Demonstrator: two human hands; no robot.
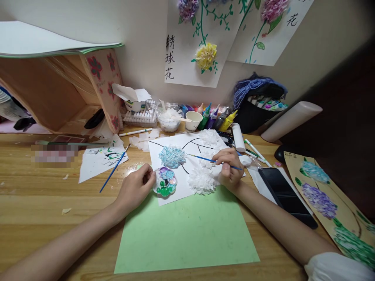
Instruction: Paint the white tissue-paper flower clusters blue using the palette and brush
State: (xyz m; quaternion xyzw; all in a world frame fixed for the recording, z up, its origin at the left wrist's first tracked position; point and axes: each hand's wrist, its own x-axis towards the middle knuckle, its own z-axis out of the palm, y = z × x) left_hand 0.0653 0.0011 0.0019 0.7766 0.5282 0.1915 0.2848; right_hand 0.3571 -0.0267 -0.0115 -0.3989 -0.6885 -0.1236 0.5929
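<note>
My right hand (231,168) is closed around a thin blue paintbrush (206,158), whose tip points left, close to the right edge of a light-blue paper flower (172,157). At its left, my left hand (138,182) pinches the rim of a flower-shaped paint palette (166,190) with green, black, purple and blue paint in it. The white drawing sheet (175,198) carries dark stem lines, the blue flower and white ruffled flowers, one of them a large white flower (202,180) just left of my right wrist. My right hand partly covers another.
Under the sheet lies a green mat (187,234). A second paintbrush (115,167) rests on paint-smeared paper (90,162). Behind stand a paper cup (193,121), a bowl of paper scraps (170,121) and paint bottles (211,119). A black case (285,195) lies right.
</note>
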